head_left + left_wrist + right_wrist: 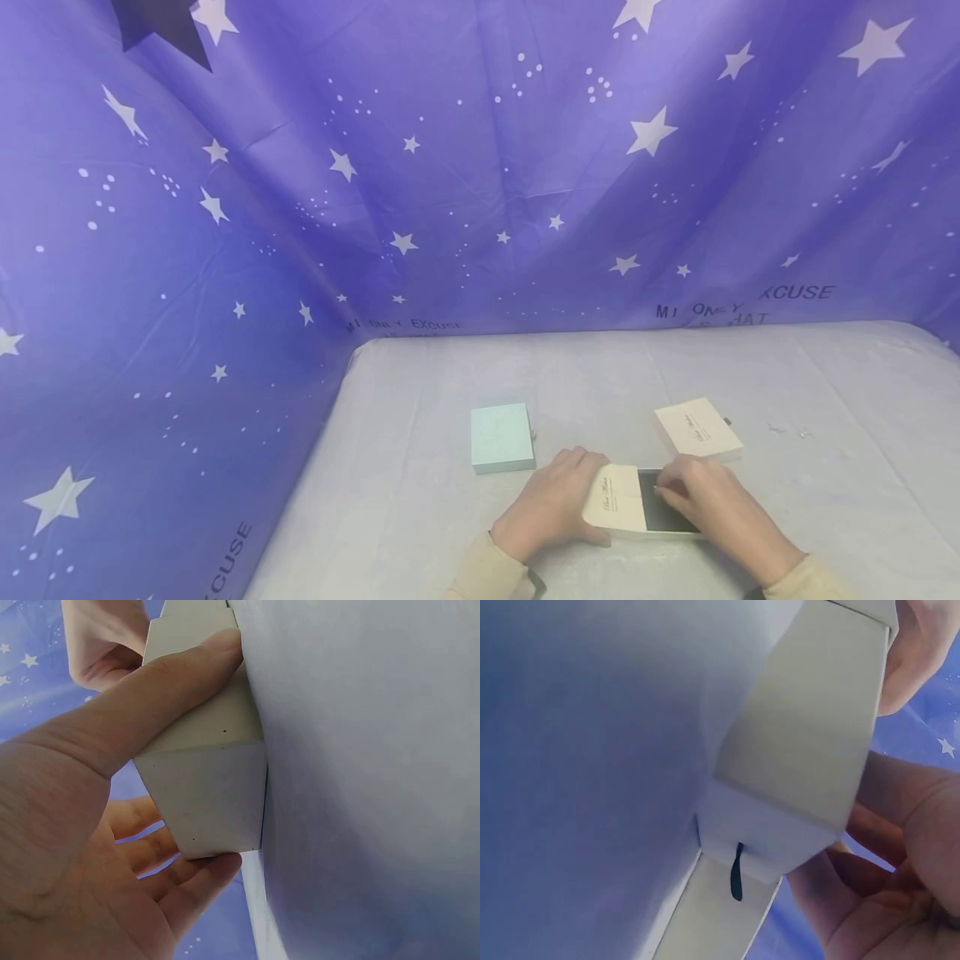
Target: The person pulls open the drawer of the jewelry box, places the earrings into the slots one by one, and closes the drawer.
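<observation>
A cream drawer box with dark script on its lid lies on the table, its tray pulled out to the right. My left hand grips the sleeve's left end, thumb on the near side and fingers on the far side. Black lining shows in the tray. Over it is my right hand, thumb and forefinger together around what looks like a tiny shiny piece, too small to make out. In the right wrist view a black ribbon tab hangs from the tray's end.
Behind the left hand sits a mint-green box. A second cream box stands behind the right hand. Small silvery bits lie on the pale tablecloth at the right. A purple star-printed curtain hangs behind the table and along its left side.
</observation>
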`<state>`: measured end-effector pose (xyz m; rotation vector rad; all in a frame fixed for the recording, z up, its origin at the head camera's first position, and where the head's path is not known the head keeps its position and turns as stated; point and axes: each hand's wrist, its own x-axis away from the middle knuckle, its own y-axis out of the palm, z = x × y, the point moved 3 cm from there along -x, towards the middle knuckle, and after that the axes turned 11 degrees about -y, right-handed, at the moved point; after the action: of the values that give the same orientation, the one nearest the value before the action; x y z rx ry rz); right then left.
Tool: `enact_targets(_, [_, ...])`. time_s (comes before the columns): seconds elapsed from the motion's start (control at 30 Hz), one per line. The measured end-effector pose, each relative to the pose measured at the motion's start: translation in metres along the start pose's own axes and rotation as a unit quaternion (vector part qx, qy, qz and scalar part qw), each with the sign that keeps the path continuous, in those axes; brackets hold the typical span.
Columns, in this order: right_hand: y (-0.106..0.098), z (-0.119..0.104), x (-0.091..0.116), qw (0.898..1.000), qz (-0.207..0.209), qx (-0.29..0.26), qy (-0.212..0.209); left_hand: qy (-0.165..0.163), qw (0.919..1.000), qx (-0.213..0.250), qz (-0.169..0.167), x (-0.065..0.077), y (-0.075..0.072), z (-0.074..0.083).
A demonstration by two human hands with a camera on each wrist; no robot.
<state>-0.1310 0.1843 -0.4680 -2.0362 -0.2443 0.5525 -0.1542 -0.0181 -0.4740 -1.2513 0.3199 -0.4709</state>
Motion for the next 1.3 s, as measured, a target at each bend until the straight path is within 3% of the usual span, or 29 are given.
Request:
enact_targets(0.5, [-0.003,0.002,0.0,1.0,0.011,-0.006,-0.007,-0.007,1.0,0.001,-0.005,0.0,0.0,-0.001])
enact_targets(0.9, [-0.024,0.009,0.002,0.999,0.029,0.012,-0.018,-0.007,0.9999,0.007,-0.006,-0.001,0.002,-0.001])
enact_targets(1.3, [-0.059,0.036,0.009,0.998,0.03,-0.011,0.053,0.0,1.0,0.006,0.002,-0.001,0.003,-0.002])
